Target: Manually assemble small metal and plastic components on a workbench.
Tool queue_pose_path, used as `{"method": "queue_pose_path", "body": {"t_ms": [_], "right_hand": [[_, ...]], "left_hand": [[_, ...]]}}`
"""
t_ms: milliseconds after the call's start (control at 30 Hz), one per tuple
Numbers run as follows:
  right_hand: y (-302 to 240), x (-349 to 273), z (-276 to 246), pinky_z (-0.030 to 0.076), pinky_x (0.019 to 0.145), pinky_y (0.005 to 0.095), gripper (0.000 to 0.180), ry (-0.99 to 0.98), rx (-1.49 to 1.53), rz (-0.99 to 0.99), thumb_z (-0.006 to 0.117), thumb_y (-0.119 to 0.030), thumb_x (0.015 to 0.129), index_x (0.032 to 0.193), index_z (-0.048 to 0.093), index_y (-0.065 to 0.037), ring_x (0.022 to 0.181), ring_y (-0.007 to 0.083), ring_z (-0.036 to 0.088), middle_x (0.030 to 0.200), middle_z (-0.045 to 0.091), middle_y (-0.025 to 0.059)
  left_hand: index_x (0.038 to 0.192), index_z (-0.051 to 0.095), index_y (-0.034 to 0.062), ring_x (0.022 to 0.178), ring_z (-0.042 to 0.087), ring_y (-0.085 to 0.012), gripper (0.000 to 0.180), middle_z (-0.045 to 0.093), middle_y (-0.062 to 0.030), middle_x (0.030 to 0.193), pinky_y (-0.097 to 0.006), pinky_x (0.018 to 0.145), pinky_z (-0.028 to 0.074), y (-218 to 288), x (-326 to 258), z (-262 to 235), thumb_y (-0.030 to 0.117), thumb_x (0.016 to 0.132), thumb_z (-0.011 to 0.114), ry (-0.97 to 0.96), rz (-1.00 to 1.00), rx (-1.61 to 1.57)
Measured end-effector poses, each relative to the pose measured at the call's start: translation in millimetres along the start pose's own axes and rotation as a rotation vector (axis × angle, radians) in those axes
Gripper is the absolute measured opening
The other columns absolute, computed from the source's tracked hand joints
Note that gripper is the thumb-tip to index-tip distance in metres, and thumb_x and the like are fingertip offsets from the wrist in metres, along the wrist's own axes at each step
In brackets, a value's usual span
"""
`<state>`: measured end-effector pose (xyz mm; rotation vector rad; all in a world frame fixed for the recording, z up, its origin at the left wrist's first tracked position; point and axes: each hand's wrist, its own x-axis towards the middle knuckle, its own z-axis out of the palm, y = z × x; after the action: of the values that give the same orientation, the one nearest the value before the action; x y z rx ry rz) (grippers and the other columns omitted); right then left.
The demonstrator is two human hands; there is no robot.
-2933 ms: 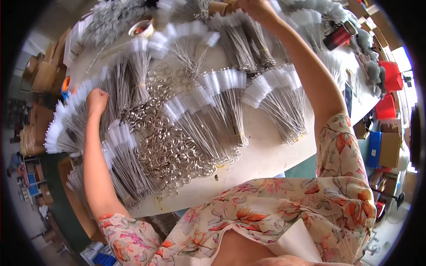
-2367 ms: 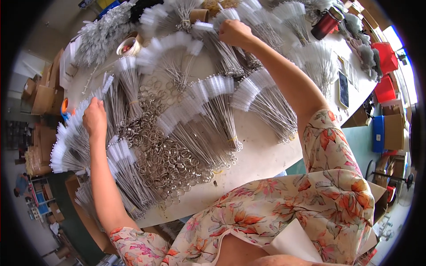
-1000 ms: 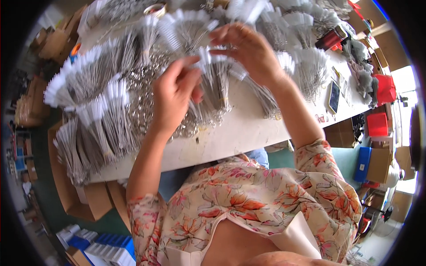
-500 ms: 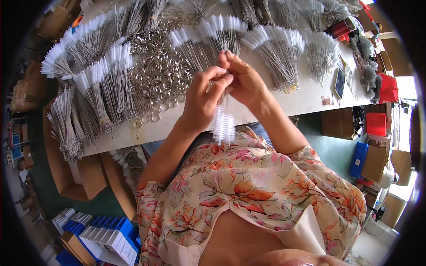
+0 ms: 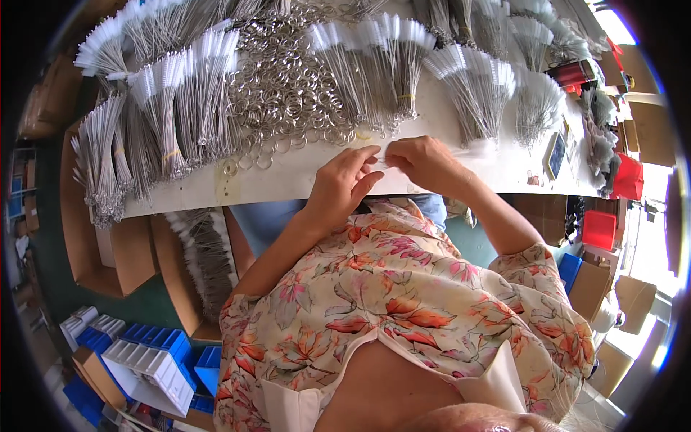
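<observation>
My left hand [image 5: 344,186] and my right hand [image 5: 423,161] meet at the front edge of the white table [image 5: 288,181]. Both pinch a small bundle of thin wire brushes [image 5: 381,163]; only a bit of white shows between the fingers. Its white bristle end seems to lie on the table to the right of my right hand, at the bristles [image 5: 481,147]. A heap of metal rings [image 5: 288,93] lies just beyond my hands. Fanned bundles of wire brushes [image 5: 180,108] with white tips lie around the heap.
More brush bundles [image 5: 475,86] fan out at the right. A phone [image 5: 556,154] and a red cylinder [image 5: 574,72] lie at the far right. Cardboard boxes [image 5: 108,248], one holding brushes [image 5: 205,266], stand under the table; blue bins [image 5: 144,353] are lower left, red boxes [image 5: 599,227] right.
My hands reached far across the table, then came together with a brush bundle. It hung below the table edge half a second ago; now both hands hold it at the edge.
</observation>
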<state>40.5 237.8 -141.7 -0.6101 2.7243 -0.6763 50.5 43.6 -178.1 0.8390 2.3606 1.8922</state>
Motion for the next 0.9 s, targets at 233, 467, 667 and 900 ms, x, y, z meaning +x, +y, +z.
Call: {"method": "queue_pose_path", "body": {"t_ms": [233,467,667,900], "right_hand": [[-24,2,-20,0.033,0.046,0.0178,0.02,-0.448,1.195,0.283,0.052,-0.018,0.089,0.083,0.062,-0.003,0.055,0.0031,0.045,0.066,0.052,-0.003],[-10,-11,-37,0.047,0.057,0.0318,0.012,0.005,0.051,-0.101,0.057,-0.01,0.082,0.087,0.064,-0.002,0.061,0.02,0.059,0.072,0.062,0.0064],[8,-14,-5,0.047,0.06,0.0345,0.011,0.143,-0.162,0.032,0.059,-0.012,0.079,0.079,0.062,-0.001,0.068,0.0269,0.06,0.077,0.062,0.0107],[-28,29,-29,0.046,0.059,0.0265,0.016,0.352,0.757,0.063,0.061,-0.016,0.082,0.086,0.063,-0.001,0.063,0.0141,0.057,0.071,0.061,0.0073]], "left_hand": [[0.093,0.059,0.0056,0.068,0.058,-0.022,0.025,0.057,-0.0081,0.083,-0.029,0.054,0.047,26,13,-29,0.0,0.07,0.067,-0.02,0.457,0.138],[0.084,0.058,0.007,0.068,0.058,-0.0235,0.02,0.061,-0.007,0.08,-0.035,0.062,0.046,4,68,-50,0.025,0.078,0.065,0.15,0.179,0.376],[0.067,0.058,0.0057,0.061,0.054,-0.0266,0.022,0.057,-0.0071,0.065,-0.036,0.059,0.043,-53,94,-84,0.024,0.075,0.067,0.154,0.066,0.9],[0.08,0.063,0.0042,0.059,0.049,-0.0089,0.011,0.059,-0.0032,0.07,-0.022,0.055,0.04,-6,75,-77,0.015,0.083,0.061,0.373,-0.145,0.316]]}}
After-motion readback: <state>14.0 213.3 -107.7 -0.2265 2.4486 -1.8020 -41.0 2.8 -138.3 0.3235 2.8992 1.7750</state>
